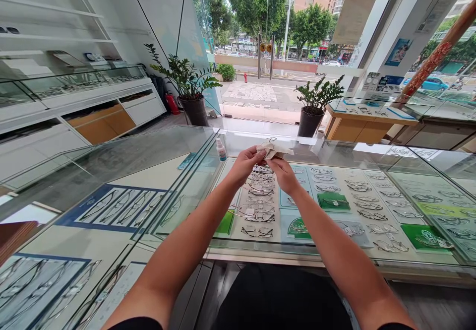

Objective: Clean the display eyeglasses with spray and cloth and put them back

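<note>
Above the glass display case (223,244), both hands meet at a pale, crumpled cloth (274,150). The fingers of my left hand (250,162) are closed on the cloth from the left. From the right, my right hand (284,172) pinches its lower edge. A thin wire-like curve, perhaps part of a glasses frame (270,139), shows just above the cloth; the rest of it is hidden. A small white spray bottle (221,150) with a blue label stands upright on the glass, left of my hands.
Rows of eyeglasses (257,231) lie under the glass, with green cases (332,201) among them. Potted plants (195,110) stand beyond the case, before a glass door. More display cabinets line the left wall and the right side.
</note>
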`<state>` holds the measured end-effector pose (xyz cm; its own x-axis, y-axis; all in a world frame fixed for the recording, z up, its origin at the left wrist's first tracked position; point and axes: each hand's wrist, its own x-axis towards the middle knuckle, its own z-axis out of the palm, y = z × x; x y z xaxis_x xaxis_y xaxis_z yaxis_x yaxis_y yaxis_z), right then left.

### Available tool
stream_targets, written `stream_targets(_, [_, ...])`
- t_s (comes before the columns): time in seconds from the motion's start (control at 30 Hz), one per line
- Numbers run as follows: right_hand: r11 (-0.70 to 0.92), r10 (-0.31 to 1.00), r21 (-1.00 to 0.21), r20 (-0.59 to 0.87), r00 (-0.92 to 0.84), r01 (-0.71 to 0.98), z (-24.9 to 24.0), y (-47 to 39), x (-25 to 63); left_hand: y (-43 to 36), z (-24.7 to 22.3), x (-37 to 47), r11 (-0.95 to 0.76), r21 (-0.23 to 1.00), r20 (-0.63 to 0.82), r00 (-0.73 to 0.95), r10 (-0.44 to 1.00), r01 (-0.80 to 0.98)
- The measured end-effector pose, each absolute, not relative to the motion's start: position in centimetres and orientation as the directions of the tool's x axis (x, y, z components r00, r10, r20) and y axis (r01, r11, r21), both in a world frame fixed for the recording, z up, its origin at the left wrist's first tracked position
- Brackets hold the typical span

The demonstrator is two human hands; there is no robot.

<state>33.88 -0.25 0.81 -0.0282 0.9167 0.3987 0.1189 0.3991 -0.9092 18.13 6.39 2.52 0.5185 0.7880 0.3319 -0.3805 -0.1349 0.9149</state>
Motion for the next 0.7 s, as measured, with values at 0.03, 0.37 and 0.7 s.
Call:
stream_targets(0.03, [0.391, 0.92, -0.913, 0.39, -0.031, 0.117, 0.83, -0.31, 33.83, 6.41, 2.49, 18.14, -0.139, 0.913, 0.337, 0.516, 0.788, -0.384])
stream_targets(0.37, [0.375, 0.927, -0.925, 0.373, -0.043, 0.058, 1.07, -0.52, 33.67, 6.34, 2.45, 18.09, -0.097, 0.924, 0.296, 0.53, 0.795, -0.369])
stream_targets(0.7, [0.23, 0.973, -0.973, 0.231, 0.016, 0.033, 0.29, -0.92, 33.4, 6.34, 2.7, 17.56, -0.072, 0.939, 0.267, 0.579, 0.771, -0.337])
